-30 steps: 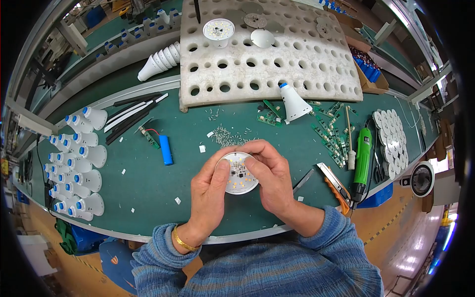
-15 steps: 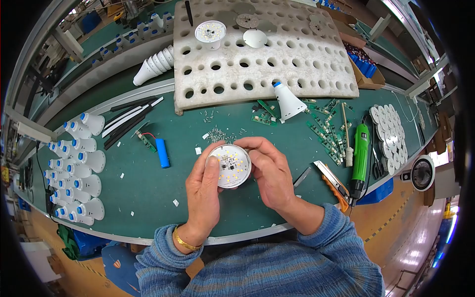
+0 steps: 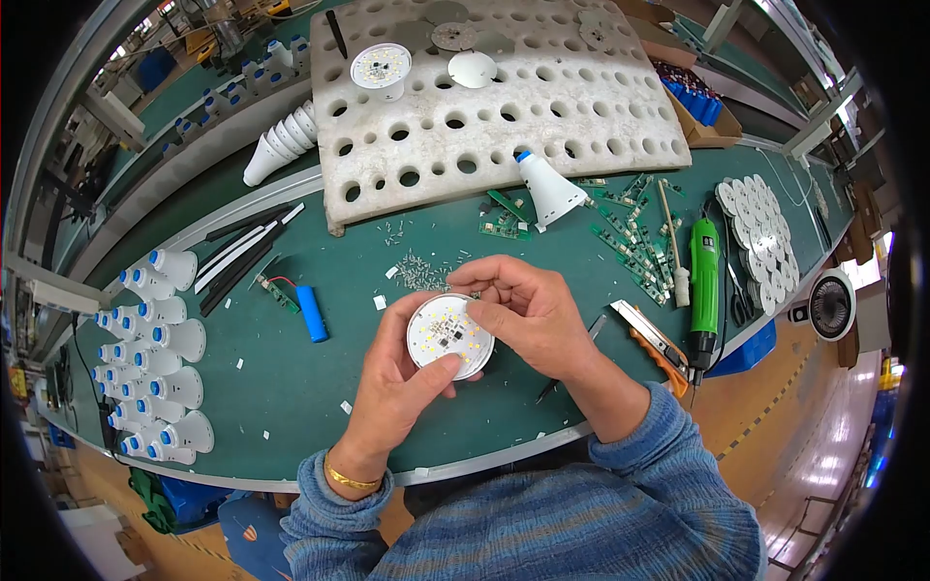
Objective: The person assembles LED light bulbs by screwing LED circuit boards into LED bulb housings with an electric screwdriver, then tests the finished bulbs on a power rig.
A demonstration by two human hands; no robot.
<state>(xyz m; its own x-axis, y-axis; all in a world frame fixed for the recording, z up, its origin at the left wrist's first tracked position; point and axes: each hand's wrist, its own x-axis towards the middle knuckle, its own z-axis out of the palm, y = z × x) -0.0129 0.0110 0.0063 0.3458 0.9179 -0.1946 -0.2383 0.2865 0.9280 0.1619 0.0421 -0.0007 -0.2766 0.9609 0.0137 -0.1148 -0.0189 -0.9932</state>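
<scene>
Thumb on its face and fingers behind, my left hand is closed around a round white LED bulb. The bulb's flat face carries yellow LEDs and dark chips around its middle. My right hand bends over the bulb's upper right rim, its thumb against the edge and its fingers curled. Anything small between those fingertips is hidden. Just beyond the hands lies a heap of small screws. A white cone-shaped bulb housing with a blue cap leans against the foam board's front edge.
A holed foam board fills the back, bearing another LED bulb. Bulb housings stand at left, near a blue battery. Circuit boards, a utility knife, a green electric screwdriver and white discs lie right.
My right hand has shifted up over the bulb's rim, its fingers more curled. My left thumb has slid down to the lower part of the face. The camera view has shifted slightly.
</scene>
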